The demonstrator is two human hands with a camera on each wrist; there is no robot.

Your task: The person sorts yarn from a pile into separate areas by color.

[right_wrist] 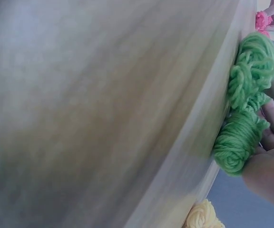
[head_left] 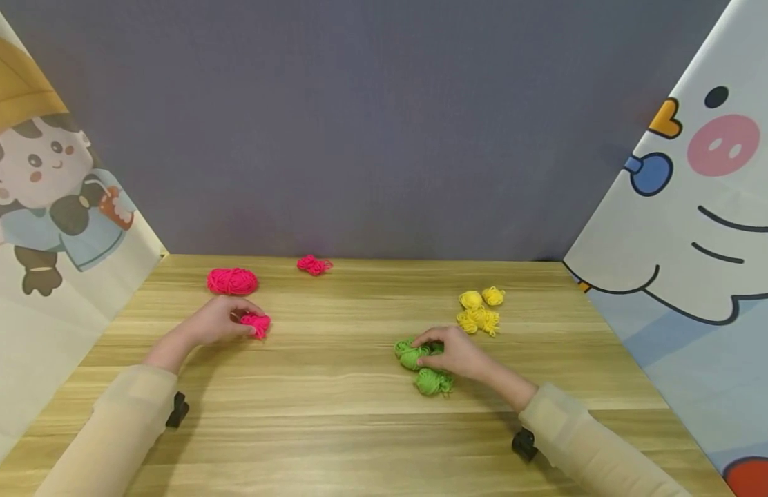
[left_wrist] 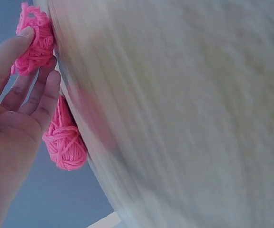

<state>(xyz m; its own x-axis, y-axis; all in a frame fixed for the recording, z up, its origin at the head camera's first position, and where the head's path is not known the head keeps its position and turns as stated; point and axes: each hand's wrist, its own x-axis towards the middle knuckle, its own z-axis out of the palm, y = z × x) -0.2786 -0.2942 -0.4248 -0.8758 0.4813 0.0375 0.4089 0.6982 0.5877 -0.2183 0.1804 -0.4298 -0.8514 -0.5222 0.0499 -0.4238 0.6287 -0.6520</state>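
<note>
My left hand [head_left: 221, 321] pinches a small pink yarn bundle [head_left: 257, 324] between thumb and fingers, low over the left of the table. In the left wrist view the thumb lies across this bundle. Behind that hand rests a larger pink yarn skein [head_left: 232, 281], also seen beyond the fingers in the left wrist view. Right of centre, my right hand [head_left: 452, 352] holds a green yarn ball [head_left: 409, 354] between thumb and fingers. Another green yarn ball [head_left: 431, 382] lies just in front of it, and more green yarn is partly hidden under the hand.
A small pink yarn bundle [head_left: 313, 264] lies near the back edge of the wooden table [head_left: 309, 442]. Several yellow yarn balls [head_left: 478, 319] sit grouped beyond the right hand. A grey panel [head_left: 359, 138] rises behind, with printed cartoon panels at both sides.
</note>
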